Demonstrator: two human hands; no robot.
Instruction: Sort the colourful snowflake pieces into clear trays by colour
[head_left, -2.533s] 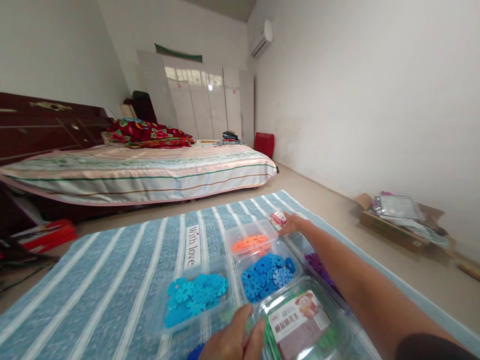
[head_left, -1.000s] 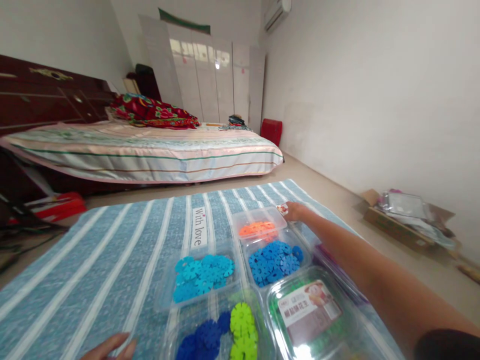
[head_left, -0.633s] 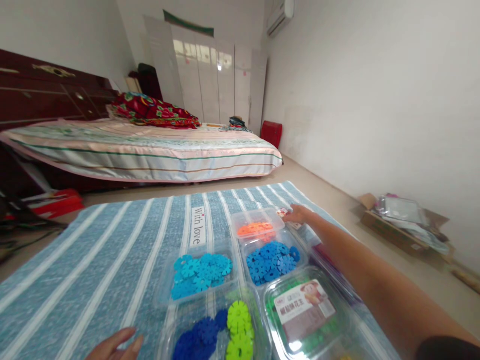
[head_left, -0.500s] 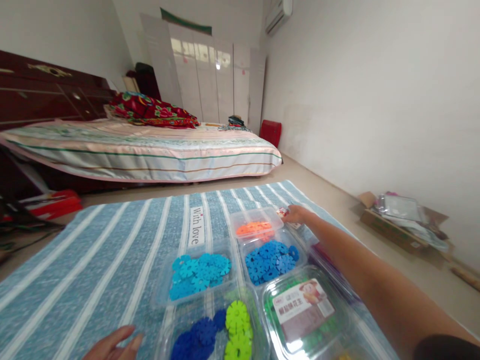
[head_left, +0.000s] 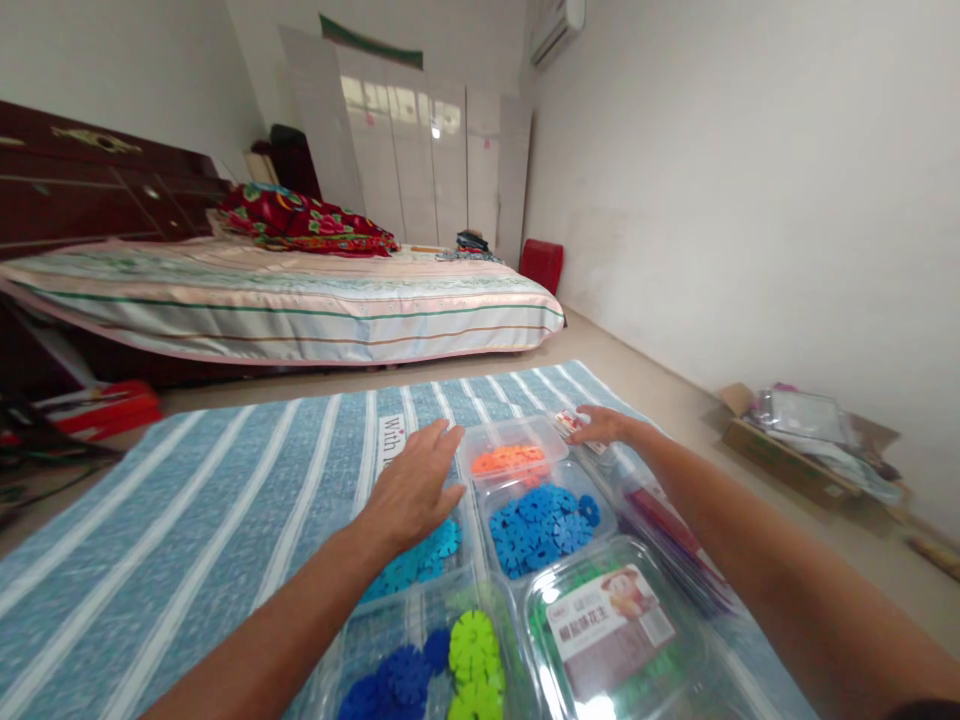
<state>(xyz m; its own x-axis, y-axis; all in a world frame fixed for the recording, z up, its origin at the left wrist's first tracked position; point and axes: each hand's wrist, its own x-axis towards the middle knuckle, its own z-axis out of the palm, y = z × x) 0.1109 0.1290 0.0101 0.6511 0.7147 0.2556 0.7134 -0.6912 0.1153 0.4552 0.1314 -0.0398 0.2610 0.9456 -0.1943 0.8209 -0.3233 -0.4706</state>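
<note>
The left hand [head_left: 415, 490], which half a second ago lay low at the near edge of the blue striped mat [head_left: 187, 520], has now swung forward and hovers with fingers spread and nothing in them over the tray of light-blue snowflake pieces [head_left: 420, 565], its fingertips close to the clear box of orange pieces [head_left: 510, 455]. Both hands are now converging on the far end of the row of boxes.

Nearer the person lies an open tray with dark-blue and lime-green pieces [head_left: 442, 670]. Just right of the left hand sits the tray of blue pieces [head_left: 544, 520], and in front of it a closed box with a printed label [head_left: 611, 625].

The right hand [head_left: 604, 425] remains stretched out beyond the orange box, fingers loosely curled on a small red-and-white packet [head_left: 570, 422]; whether it grips the packet cannot be told. Farther right, a cardboard box [head_left: 806, 445] stands against the wall, well apart.
</note>
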